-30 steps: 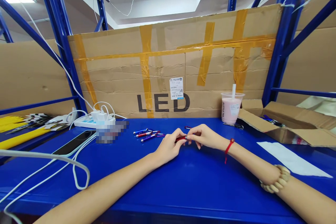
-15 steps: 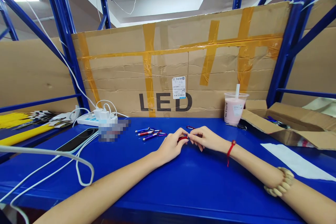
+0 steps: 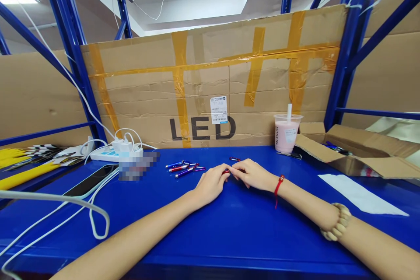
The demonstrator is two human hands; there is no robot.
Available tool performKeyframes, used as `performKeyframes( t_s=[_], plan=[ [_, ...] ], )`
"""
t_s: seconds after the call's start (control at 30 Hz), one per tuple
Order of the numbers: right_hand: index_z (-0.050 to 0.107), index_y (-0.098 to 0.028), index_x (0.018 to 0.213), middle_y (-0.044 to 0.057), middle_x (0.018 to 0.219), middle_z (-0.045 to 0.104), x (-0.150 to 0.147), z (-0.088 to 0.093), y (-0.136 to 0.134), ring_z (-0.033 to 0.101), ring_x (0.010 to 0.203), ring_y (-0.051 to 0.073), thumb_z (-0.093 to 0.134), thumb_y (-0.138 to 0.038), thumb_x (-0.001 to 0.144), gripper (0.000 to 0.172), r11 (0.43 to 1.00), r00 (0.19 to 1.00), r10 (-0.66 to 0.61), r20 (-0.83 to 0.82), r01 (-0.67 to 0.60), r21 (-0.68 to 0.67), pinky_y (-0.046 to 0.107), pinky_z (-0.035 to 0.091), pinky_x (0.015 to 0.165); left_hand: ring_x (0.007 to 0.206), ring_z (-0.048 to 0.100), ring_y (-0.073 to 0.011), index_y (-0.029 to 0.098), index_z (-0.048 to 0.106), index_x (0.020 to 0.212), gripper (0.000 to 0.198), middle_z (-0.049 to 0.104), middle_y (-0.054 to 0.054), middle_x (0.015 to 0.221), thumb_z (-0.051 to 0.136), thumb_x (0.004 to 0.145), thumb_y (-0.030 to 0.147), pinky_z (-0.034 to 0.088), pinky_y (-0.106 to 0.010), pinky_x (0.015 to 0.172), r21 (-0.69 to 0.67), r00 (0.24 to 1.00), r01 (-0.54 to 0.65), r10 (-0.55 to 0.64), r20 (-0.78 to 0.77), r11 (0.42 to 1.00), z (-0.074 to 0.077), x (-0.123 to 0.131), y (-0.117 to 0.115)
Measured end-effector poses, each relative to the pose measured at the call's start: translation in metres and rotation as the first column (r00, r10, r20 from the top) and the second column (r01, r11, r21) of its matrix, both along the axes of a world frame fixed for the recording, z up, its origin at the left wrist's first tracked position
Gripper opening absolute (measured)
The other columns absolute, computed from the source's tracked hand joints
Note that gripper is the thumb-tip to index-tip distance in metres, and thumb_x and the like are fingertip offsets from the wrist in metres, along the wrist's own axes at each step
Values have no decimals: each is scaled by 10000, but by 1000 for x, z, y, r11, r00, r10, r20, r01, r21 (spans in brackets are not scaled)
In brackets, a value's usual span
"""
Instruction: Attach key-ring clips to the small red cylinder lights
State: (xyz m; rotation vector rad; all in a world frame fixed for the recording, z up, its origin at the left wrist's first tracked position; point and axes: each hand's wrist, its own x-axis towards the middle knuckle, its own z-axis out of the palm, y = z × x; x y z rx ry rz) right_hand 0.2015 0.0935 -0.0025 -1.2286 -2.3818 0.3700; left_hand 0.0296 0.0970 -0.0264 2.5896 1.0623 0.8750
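My left hand is closed around a small red pen-like object, mostly covered by the fingers. Against its right end, the fingertips of my right hand are pinched, meeting those of the left. Just behind the hands lies a small red carabiner clip. To the left rests a loose cluster of shiny pen-like metal pieces with clips: a blue one, a red one and a purple one.
The blue shelf top is backed by a cardboard sheet. At right stand a pink drink cup, an open carton and white paper. A phone, power strip and white cables lie left.
The view has shifted slightly, moving the scene a little leftward. Both hands stay together at the red object, the right fingers now more extended against it.
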Motion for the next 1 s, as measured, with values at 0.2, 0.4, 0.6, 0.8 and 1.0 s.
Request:
performKeyframes(
  t_s=[0.2, 0.4, 0.6, 0.8, 1.0],
  plan=[
    [455, -148, 637, -39, 524, 487, -3, 2, -4, 480, 398, 53, 264, -479, 855, 440, 1000, 1000, 0, -15, -1, -5, 184, 336, 520, 823, 475, -102, 165, 500, 910, 104, 510, 31, 917, 396, 902, 159, 346, -170, 703, 8, 1000, -14, 14, 5, 1000, 1, 2, -1],
    [435, -150, 641, -44, 484, 464, -2, 3, -2, 471, 393, 58, 255, -467, 861, 427, 1000, 1000, 9, -12, -9, -4, 189, 327, 517, 804, 470, -105, 148, 472, 894, 80, 504, 23, 884, 407, 902, 195, 348, -177, 682, 13, 997, -65, 65, -30, 998, 3, 3, -3],
    [446, -149, 625, -43, 471, 456, 0, 2, 0, 474, 395, 60, 264, -486, 853, 446, 1000, 1000, 8, 1, -8, 19, 188, 321, 512, 837, 465, -111, 146, 460, 894, 98, 499, 14, 903, 393, 910, 215, 351, -177, 697, -14, 998, -47, 46, -30, 999, 3, 2, -3],
    [491, -157, 659, -40, 553, 511, -2, 3, -3, 473, 400, 50, 272, -498, 846, 446, 1000, 999, -3, -40, 3, 19, 186, 331, 515, 847, 461, -102, 163, 484, 901, 121, 500, 30, 920, 364, 915, 167, 343, -173, 742, -45, 999, -37, 38, 7, 998, 5, 2, -4],
    [560, -188, 720, -35, 646, 569, -4, 4, -3, 469, 465, 52, 319, -465, 841, 387, 988, 997, -62, -46, 68, 141, 187, 309, 512, 783, 468, -90, 151, 458, 853, 124, 509, 49, 865, 363, 924, 187, 292, -149, 597, -97, 992, -124, 127, 23, 988, 8, 3, -6]
  ],
)
